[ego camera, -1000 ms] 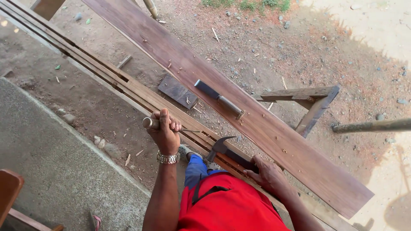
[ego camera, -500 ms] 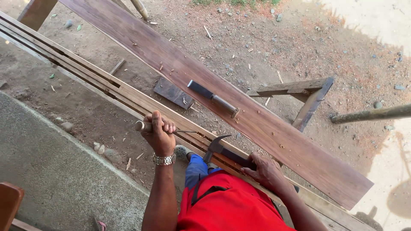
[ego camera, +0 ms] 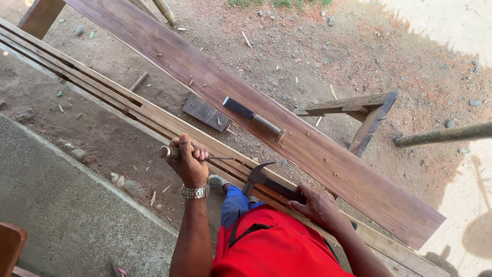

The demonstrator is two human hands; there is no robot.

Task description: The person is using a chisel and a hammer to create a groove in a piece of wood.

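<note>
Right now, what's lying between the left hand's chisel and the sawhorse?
In the head view, the wide dark plank lies between chisel and sawhorse, with a second chisel resting on it.

One hammer (ego camera: 261, 180), two chisels (ego camera: 253, 118) (ego camera: 189, 153), one wide plank (ego camera: 266, 120), one sawhorse (ego camera: 353, 113).

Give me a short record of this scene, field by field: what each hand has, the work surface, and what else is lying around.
left hand: gripping a chisel, blade lying on the narrow wooden strips
right hand: holding a claw hammer low over the strips
wide board: dark, rests on a wooden sawhorse
on the board: a second chisel
ground: dirt with wood chips and stones
</note>
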